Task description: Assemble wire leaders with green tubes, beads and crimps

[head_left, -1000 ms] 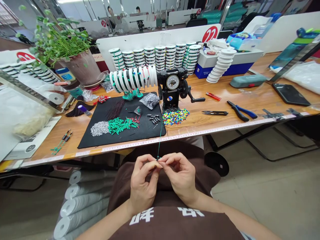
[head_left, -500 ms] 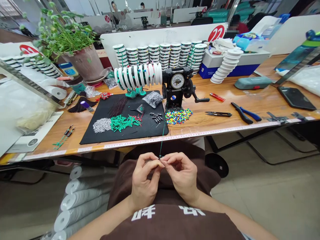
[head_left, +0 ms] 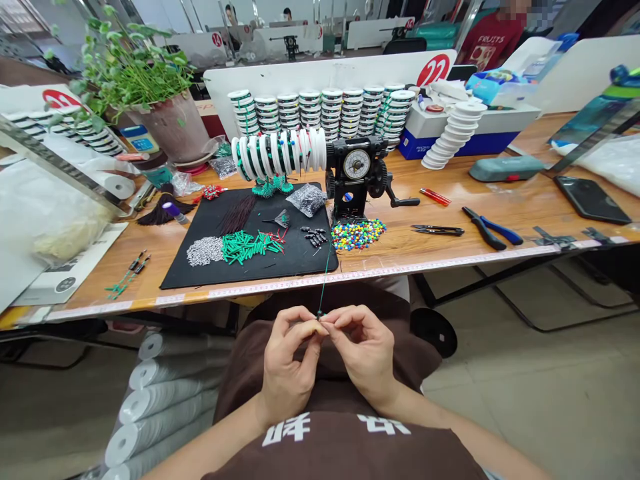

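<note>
Above my lap, just in front of the table edge, my left hand (head_left: 293, 357) and my right hand (head_left: 361, 353) meet fingertip to fingertip. Both are closed in a pinch on a small dark knotted piece at the end of a thin green line (head_left: 325, 277). The line runs taut up toward the table, near the foot of a black winding machine (head_left: 354, 177) with a dial and crank. White spools (head_left: 280, 153) wound with line sit on the machine's shaft. My fingers hide most of the pinched piece.
On a black mat (head_left: 175, 273) lie green tubes (head_left: 245, 248), grey bits (head_left: 205, 251) and black floats (head_left: 314, 235). Coloured beads (head_left: 357, 233), thread snips (head_left: 437, 230) and pliers (head_left: 493, 229) lie to the right. Stacked spools (head_left: 310, 110) and a potted plant (head_left: 167, 127) stand behind.
My hands stay nearly in place, still pinching the line's end. A person in a red shirt has come into fuller view at the back right.
</note>
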### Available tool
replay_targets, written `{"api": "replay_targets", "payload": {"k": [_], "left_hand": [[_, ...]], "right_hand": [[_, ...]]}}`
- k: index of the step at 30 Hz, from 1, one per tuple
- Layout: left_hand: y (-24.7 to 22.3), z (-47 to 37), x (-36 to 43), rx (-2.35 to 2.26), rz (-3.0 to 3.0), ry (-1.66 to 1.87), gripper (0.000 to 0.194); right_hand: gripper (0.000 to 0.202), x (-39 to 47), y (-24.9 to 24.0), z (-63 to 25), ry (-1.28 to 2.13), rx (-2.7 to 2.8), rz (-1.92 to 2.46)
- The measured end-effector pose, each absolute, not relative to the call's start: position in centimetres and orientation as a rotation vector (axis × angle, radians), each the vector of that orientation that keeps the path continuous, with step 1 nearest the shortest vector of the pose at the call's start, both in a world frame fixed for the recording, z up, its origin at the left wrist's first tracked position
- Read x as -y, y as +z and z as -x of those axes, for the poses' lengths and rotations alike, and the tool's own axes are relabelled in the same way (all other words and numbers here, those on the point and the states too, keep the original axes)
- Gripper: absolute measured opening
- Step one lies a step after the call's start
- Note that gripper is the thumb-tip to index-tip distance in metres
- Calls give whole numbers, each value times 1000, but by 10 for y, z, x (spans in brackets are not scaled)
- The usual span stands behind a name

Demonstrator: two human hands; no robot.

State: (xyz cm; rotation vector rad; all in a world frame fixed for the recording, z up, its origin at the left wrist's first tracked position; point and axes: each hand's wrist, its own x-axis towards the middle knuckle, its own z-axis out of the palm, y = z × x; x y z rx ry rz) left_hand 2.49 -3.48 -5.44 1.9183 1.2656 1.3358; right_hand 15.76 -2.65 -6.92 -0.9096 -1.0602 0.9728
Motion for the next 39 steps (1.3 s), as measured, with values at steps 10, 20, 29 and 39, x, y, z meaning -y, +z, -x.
{"api": "replay_targets", "payload": {"k": [10, 20, 29, 39], "left_hand": [[-55, -21, 34, -1218, -1902, 1307, 17], [-58, -23, 34, -1251, -1894, 1324, 17], [-59, -23, 34, -1229, -1890, 1318, 18], [-60, -23, 35, -1237, -1847, 1305, 19]], "right_hand": [[13, 25, -69, -162, 1072, 1131, 875], [17, 25, -70, -157, 972, 1071, 877], [18, 26, -72, -160, 958, 1131, 878], [17, 28, -74, -159, 999, 1076, 861]]}}
